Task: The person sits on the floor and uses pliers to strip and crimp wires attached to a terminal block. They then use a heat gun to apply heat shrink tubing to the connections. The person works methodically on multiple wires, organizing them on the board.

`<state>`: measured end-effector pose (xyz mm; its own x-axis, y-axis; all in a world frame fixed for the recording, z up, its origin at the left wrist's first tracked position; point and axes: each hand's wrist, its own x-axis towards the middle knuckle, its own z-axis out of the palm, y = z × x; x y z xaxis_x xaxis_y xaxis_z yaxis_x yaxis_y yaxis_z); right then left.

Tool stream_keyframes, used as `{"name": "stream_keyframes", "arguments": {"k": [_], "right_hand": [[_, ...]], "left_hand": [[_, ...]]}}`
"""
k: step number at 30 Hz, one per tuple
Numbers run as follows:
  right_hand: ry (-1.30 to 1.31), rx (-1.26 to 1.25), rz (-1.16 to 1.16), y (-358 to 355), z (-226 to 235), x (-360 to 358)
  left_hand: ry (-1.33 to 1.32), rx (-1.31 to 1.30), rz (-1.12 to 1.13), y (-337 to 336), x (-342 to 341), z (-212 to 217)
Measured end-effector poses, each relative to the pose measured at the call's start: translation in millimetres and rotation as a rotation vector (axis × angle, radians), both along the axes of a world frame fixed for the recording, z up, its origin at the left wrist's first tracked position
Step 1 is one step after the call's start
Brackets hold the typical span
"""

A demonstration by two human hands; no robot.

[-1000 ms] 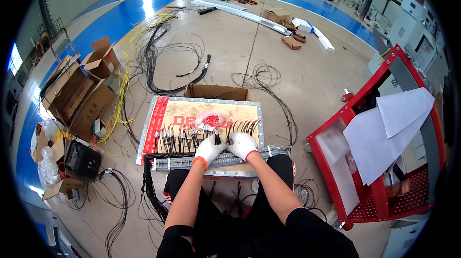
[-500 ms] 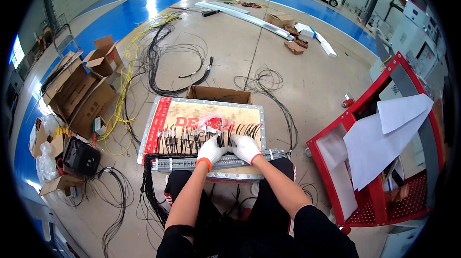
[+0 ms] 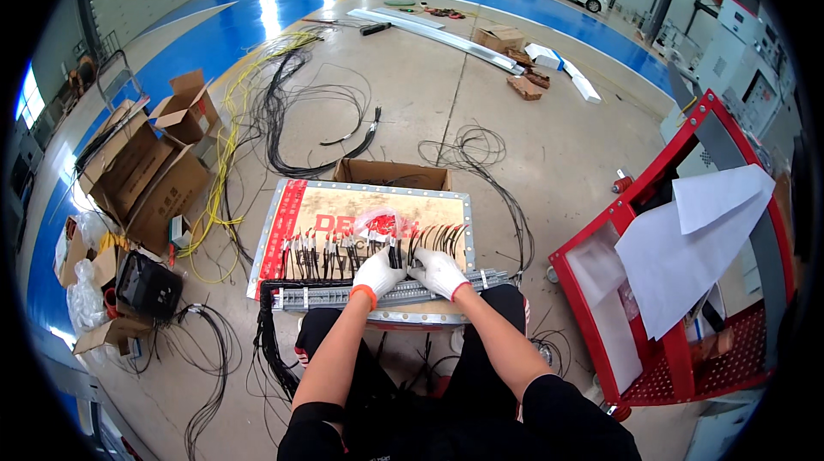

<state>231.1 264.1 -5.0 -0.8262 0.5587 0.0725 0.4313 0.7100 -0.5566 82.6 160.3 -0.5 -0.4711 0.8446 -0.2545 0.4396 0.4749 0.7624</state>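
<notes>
I sit on the floor with a flat rectangular panel (image 3: 292, 203) across my lap. A grey terminal strip (image 3: 326, 296) runs along its near edge, with several black wires (image 3: 322, 257) fanning up from it. My left hand (image 3: 378, 274) and my right hand (image 3: 438, 270), both in white gloves, meet over the middle of the strip. Their fingers pinch at the black wires there. What exactly sits between the fingertips is hidden. A clear plastic bag (image 3: 378, 222) lies on the panel just beyond my hands.
An open cardboard box (image 3: 390, 174) stands behind the panel. Flattened cartons (image 3: 142, 173), yellow and black cables (image 3: 257, 109) lie to the left. A red cart (image 3: 678, 289) with white paper sheets (image 3: 687, 246) is at the right. A black case (image 3: 148, 286) is near left.
My hands stay at the middle of the terminal strip, with only small finger shifts. The view has tilted slightly.
</notes>
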Motion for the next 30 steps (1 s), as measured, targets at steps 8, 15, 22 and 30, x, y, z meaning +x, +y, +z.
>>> {"name": "stream_keyframes", "arguments": {"k": [8, 15, 22, 30], "right_hand": [[0.346, -0.198, -0.175, 6, -13, 0], [0.455, 0.050, -0.282, 16, -4, -4], [0.645, -0.184, -0.371, 6, 5, 0], [0.121, -0.025, -0.162, -19, 13, 9]], "left_hand": [[0.079, -0.088, -0.018, 3, 4, 3], [0.073, -0.092, -0.008, 1, 6, 9], [-0.046, -0.051, -0.014, 3, 0, -5], [-0.270, 0.079, 0.030, 2, -6, -19]]}}
